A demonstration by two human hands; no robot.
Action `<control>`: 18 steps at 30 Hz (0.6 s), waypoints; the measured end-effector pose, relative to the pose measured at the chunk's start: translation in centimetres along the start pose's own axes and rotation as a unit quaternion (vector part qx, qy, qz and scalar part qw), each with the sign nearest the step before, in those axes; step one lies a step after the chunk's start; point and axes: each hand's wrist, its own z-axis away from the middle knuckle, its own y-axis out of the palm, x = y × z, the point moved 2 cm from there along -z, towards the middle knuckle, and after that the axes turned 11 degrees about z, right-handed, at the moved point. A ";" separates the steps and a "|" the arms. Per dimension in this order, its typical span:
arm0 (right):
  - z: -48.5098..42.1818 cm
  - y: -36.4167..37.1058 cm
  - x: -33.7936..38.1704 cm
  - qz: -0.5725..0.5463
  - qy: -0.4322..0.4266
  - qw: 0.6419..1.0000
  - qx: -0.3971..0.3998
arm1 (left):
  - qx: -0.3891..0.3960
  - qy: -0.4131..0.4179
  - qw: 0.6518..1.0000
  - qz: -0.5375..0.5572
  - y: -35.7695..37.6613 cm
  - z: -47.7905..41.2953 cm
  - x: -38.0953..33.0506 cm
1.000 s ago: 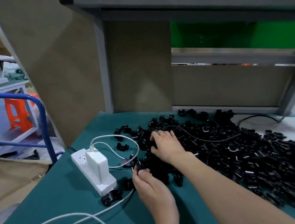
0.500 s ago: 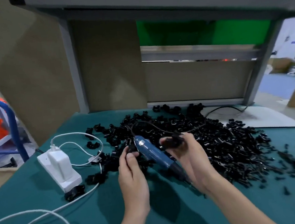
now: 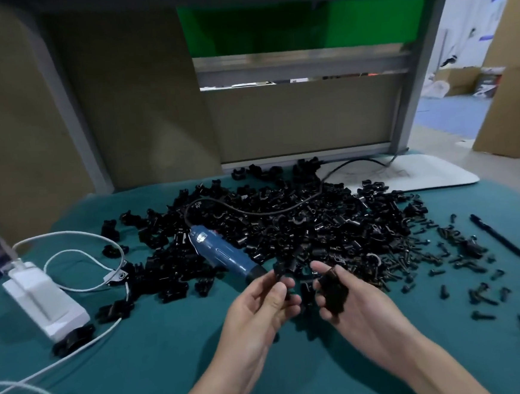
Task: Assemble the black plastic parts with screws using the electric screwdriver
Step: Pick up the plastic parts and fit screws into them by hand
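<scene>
A white power strip [image 3: 44, 302] sits at the left; the blue screwdriver [image 3: 223, 255] lies against the parts pile [image 3: 301, 224]. The left hand [image 3: 255, 315] pinches one black part [image 3: 281, 271], the right hand [image 3: 354, 301] cups another [image 3: 333, 293]; screws [image 3: 463, 261] scatter rightward

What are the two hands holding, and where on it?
Left hand pinches a small black part at its lower end; right hand cradles another black piece in its palm.
</scene>
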 end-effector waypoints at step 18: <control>0.0 -0.6 0.1 -0.021 -0.006 1.000 0.010 | -0.016 -0.034 0.988 0.152 -0.6 -0.3 -0.7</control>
